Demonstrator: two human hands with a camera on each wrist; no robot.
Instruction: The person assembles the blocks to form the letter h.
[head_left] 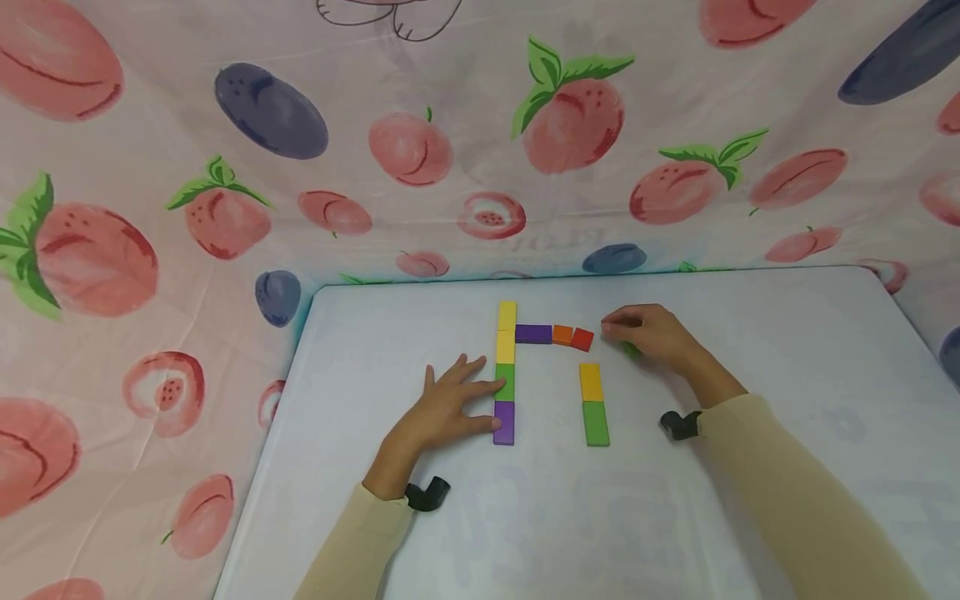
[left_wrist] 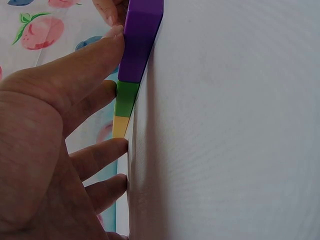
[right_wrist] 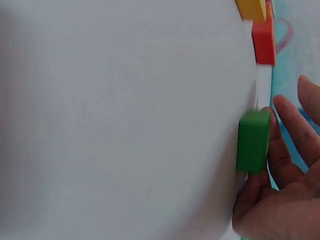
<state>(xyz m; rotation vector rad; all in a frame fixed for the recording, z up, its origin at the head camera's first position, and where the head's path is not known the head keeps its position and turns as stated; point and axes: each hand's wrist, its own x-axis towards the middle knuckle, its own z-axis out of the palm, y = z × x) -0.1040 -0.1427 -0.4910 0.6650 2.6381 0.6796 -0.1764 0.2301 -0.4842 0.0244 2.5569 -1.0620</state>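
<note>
My left hand [head_left: 442, 408] is spread beside a column of blocks; its thumb touches the purple block [head_left: 504, 423] and a fingertip touches the green block [head_left: 506, 383]. Two yellow blocks [head_left: 506, 346] continue the column at the far end. From there a row runs right: a dark purple block [head_left: 534, 334], an orange block [head_left: 562, 335] and a slightly turned red block [head_left: 582, 339]. Right of the red block, my right hand [head_left: 652, 333] pinches a small green block [right_wrist: 254, 142], mostly hidden by the hand in the head view.
An orange-yellow block [head_left: 591, 382] and a longer green block [head_left: 596, 423] lie end to end, nearer me than the red block. All lie on a white table [head_left: 525, 517]. Behind its far edge hangs a fruit-print cloth [head_left: 420, 225]. Black wrist cameras [head_left: 429, 494] sit at both cuffs.
</note>
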